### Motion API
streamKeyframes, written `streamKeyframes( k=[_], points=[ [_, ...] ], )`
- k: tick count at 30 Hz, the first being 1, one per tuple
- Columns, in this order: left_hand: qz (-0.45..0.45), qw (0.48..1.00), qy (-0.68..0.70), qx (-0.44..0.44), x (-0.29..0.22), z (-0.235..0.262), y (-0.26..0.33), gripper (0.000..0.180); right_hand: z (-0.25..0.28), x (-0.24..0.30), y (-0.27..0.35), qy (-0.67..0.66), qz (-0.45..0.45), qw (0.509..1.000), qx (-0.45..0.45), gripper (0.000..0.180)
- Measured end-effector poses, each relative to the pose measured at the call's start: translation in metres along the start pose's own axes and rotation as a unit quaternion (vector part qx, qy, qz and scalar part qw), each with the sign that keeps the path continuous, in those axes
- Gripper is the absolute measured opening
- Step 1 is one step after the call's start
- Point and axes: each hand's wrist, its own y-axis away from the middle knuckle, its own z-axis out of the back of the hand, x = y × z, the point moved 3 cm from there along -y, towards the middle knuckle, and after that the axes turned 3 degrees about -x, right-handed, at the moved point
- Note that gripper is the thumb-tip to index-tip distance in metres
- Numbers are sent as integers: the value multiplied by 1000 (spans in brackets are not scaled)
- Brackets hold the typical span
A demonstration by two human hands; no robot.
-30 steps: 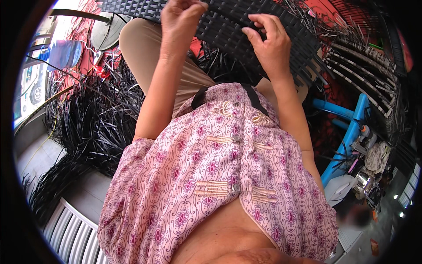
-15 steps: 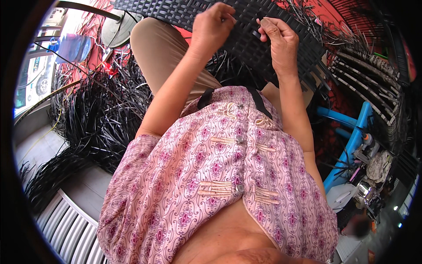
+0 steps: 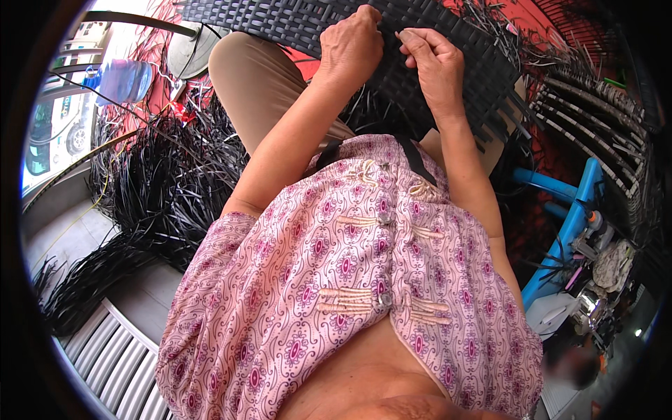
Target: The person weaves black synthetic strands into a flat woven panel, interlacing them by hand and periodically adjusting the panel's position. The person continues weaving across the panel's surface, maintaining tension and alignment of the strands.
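Both hands work at the near edge of a black woven panel (image 3: 294, 21) that lies across the person's lap and runs off the top of the view. The left hand (image 3: 352, 47) is curled into a loose fist, knuckles up, pressed on the weave; it seems to grip a strand, though the fingers hide it. The right hand (image 3: 435, 61) sits just beside it, thumb and forefinger pinched together on what looks like a thin black strip at the panel's surface, the other fingers folded over the weave. The two hands nearly touch.

A heap of loose black strips (image 3: 161, 189) spreads over the floor to the person's left, beyond a tan trouser leg (image 3: 255, 84). To the right stands a blue frame (image 3: 570, 224), with a bundle of dark rods (image 3: 595, 119) behind it. A pink patterned shirt (image 3: 350, 280) fills the lower middle
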Motion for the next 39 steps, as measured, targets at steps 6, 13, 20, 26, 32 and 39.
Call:
streamKeyframes(
  k=[6,13,20,26,32,39],
  points=[
    [-5,1000,12,-17,5,-9,1,29,-10,8,-2,174,89,980,-29,14],
    [1,982,181,-49,23,-8,2,28,-28,4,-10,446,177,878,1,20],
    [40,972,228,-33,24,-5,3,29,-48,10,-11,568,152,809,27,17],
    [110,935,335,23,25,-3,7,28,-46,5,-14,550,171,817,21,17],
    [104,896,433,12,38,-8,10,29,-49,3,-15,554,185,811,18,16],
    [114,864,489,-9,45,-13,12,31,-57,4,-12,590,193,784,11,14]
  ],
)
